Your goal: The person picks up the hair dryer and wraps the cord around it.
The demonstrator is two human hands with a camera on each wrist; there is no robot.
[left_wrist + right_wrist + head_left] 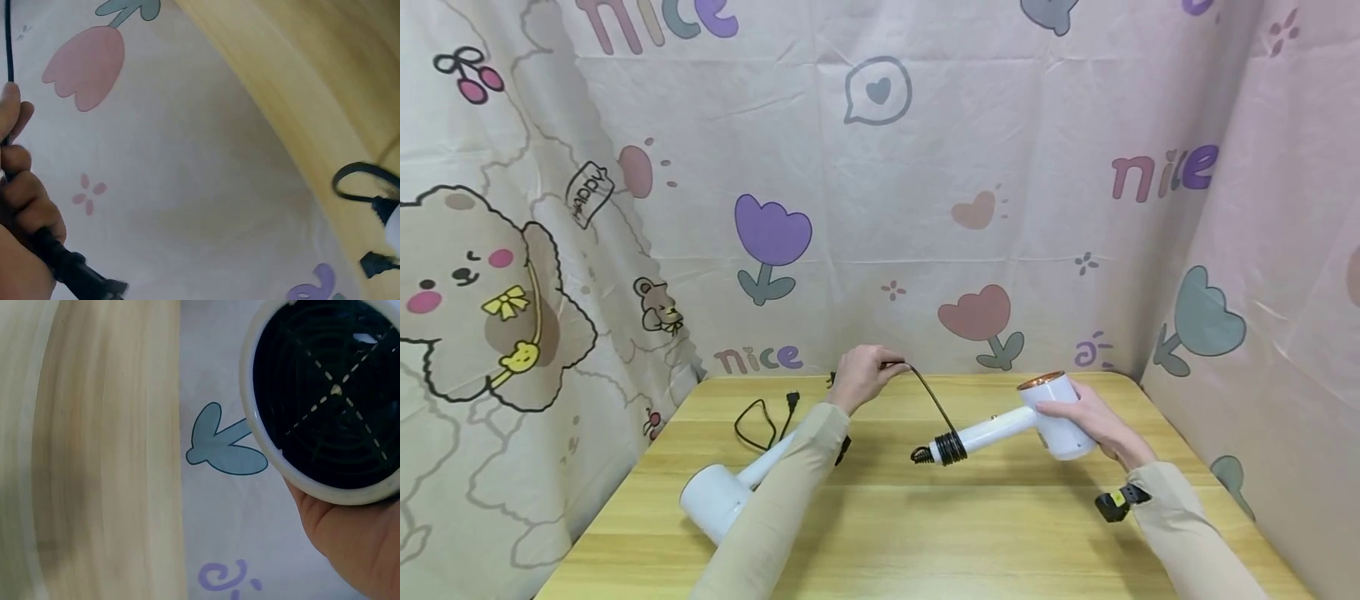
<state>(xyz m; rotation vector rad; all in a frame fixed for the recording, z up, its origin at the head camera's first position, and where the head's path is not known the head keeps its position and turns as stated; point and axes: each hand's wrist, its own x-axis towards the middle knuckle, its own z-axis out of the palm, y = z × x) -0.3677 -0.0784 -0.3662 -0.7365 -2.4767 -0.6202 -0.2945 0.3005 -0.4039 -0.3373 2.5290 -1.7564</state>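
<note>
My right hand [1097, 417] grips the head of a white hair dryer [1060, 429], held above the table with its handle toward the left. Black cord [952, 448] is wound in several turns round the handle's end. From that coil a stretch of cord runs up taut to my left hand [861, 375], whose fingers pinch it. The plug [87, 278] end sticks out below the left fist in the left wrist view. In the right wrist view the dryer's dark round grille [331, 394] faces the camera. A second white hair dryer [715, 500] lies at the left, partly behind my left sleeve.
The second dryer's loose cord [752, 425] and black plug [793, 400] lie on the wooden table [970, 533] near its back left. A patterned curtain [880, 208] hangs along the back and both sides of the table.
</note>
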